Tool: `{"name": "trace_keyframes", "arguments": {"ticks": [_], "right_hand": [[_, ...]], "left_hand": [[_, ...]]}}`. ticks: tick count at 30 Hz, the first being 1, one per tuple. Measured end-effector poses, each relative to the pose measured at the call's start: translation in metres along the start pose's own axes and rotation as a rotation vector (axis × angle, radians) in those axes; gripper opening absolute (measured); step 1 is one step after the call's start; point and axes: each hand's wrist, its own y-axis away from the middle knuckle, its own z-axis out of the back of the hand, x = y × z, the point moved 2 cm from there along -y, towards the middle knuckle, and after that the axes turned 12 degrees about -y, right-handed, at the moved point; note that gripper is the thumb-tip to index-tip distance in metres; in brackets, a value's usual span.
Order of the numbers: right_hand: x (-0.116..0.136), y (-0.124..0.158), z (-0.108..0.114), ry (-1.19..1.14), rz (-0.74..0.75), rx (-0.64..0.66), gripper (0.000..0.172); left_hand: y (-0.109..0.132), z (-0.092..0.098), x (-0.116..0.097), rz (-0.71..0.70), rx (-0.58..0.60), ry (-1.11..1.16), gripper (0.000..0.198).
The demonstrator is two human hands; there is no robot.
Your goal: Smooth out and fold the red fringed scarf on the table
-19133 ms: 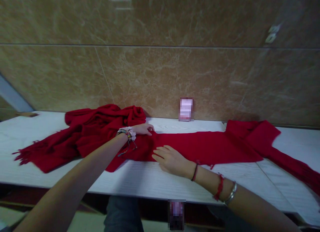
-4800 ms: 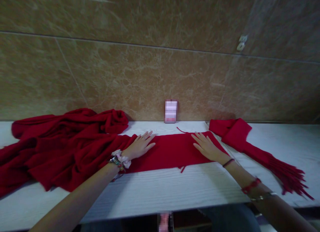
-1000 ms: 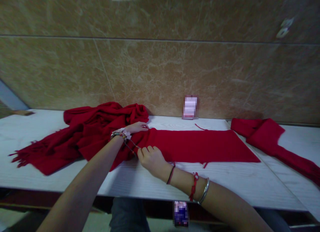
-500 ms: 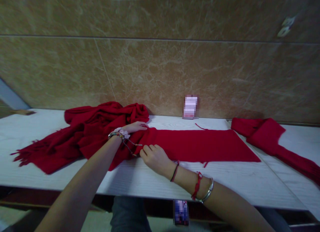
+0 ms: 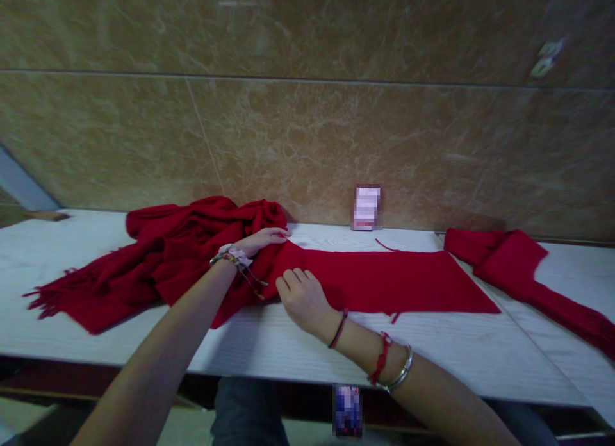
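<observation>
A red scarf (image 5: 384, 279) lies across the table, its right part a flat, smooth strip and its left part a bunched heap (image 5: 192, 241) ending in fringe. My left hand (image 5: 263, 241) grips the cloth at the far edge, where heap and strip meet; its fingertips point right. My right hand (image 5: 303, 300) is closed on the nearer side of the same cloth, fingers curled and knuckles up. Between the two hands the fabric is slightly raised and creased. The cloth inside the right fingers is hidden.
Another red cloth (image 5: 509, 260) lies loosely folded on the right end of the white table (image 5: 432, 350). A small blurred upright panel (image 5: 366, 207) leans on the marbled wall (image 5: 307, 138). Below the table edge, a blurred dark rectangle (image 5: 348, 409) shows.
My right hand has moved slightly right and away from me, and my left hand slightly away and to the right. The cloth between them has shifted right and looks smoother.
</observation>
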Motion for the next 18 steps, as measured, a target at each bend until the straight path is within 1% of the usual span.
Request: {"name": "trace_keyframes", "arguments": {"ticks": [5,7,9,12,14,18], "right_hand": [[-0.001,0.001,0.002,0.002,-0.02,0.111,0.012],[-0.002,0.001,0.009,0.025,-0.02,0.137,0.012],[-0.006,0.002,0.021,0.049,-0.034,0.147,0.013],[-0.014,0.005,0.041,0.053,-0.098,0.164,0.012],[-0.022,0.008,0.052,0.059,-0.167,0.173,0.011],[-0.039,0.023,0.062,0.099,-0.308,0.199,0.015]], "left_hand": [[-0.001,-0.001,-0.003,0.03,-0.023,0.048,0.04],[-0.001,-0.003,-0.005,0.036,-0.024,0.075,0.042],[-0.001,-0.004,-0.011,0.029,-0.018,0.103,0.044],[-0.004,-0.006,-0.026,-0.001,-0.01,0.151,0.043],[-0.009,-0.011,-0.039,-0.014,0.005,0.189,0.042],[-0.022,-0.026,-0.066,-0.06,0.01,0.216,0.038]]}}
